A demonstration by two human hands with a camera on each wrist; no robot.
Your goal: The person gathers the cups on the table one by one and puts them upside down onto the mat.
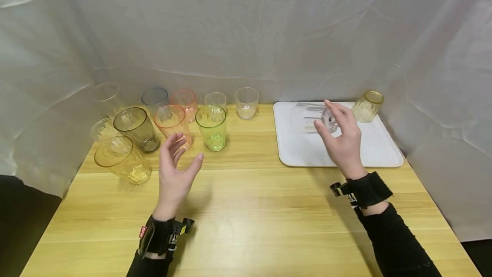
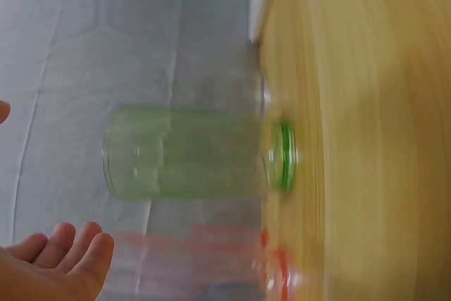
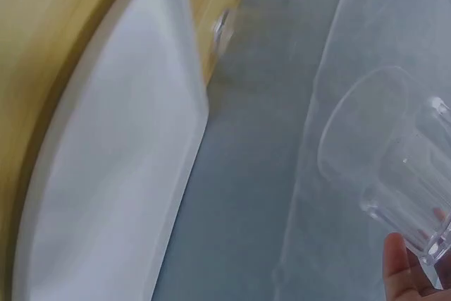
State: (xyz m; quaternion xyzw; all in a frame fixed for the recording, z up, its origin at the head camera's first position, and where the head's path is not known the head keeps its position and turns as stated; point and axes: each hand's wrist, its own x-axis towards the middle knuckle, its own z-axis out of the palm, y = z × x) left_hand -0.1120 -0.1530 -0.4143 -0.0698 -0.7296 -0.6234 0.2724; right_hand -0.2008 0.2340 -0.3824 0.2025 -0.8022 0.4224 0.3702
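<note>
My right hand (image 1: pixel 344 142) holds a clear tumbler (image 1: pixel 307 119) by its base end, thumb on one side and fingers on the other. The tumbler lies sideways in the air above the white tray (image 1: pixel 303 153), its mouth to the left. In the right wrist view the clear tumbler (image 3: pixel 394 146) is seen apart from the tray. My left hand (image 1: pixel 174 178) is in the air with thumb and fingers spread, holding nothing. Nearest to it stand an orange glass (image 1: pixel 173 125) and a green glass (image 1: pixel 213 129), both upright.
A yellowish glass (image 1: pixel 367 108) sits upside down at the tray's back right. On the left stand a yellow glass (image 1: pixel 127 163), a brown glass (image 1: pixel 138 129), a blue-grey glass (image 1: pixel 154 97), a red glass (image 1: pixel 186 101) and several clear ones. Grey cloth (image 1: pixel 246 33) walls the table's back and sides.
</note>
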